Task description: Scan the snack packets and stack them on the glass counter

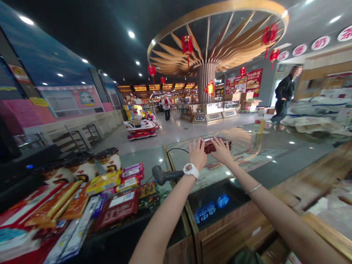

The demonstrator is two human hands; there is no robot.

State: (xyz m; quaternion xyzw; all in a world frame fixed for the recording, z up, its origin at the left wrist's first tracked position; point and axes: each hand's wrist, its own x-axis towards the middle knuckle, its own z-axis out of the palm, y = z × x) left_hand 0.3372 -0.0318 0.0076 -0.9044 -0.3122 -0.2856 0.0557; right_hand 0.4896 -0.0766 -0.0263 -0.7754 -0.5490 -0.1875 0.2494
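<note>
A dark red, shiny packaged item (209, 146) lies on the glass counter (189, 185). My left hand (197, 154), with a white watch on the wrist, touches its left end with fingers spread. My right hand (222, 151), a thin bracelet on that wrist, rests its outstretched fingers on the item's near side. Neither hand is wrapped round it. Beside my left wrist lies a black handheld scanner (165, 175) with a cable. Left of it, many snack packs are spread out, among them a yellow box (103, 182) and a dark red pack (121, 205).
Brown and white cups (108, 160) stand behind the snacks. White sacks (319, 113) are piled at the counter's far right. A person in black (284, 91) is beyond the counter, and another person (166, 106) stands farther off. A red and white kiddie ride (140, 126) is on the floor.
</note>
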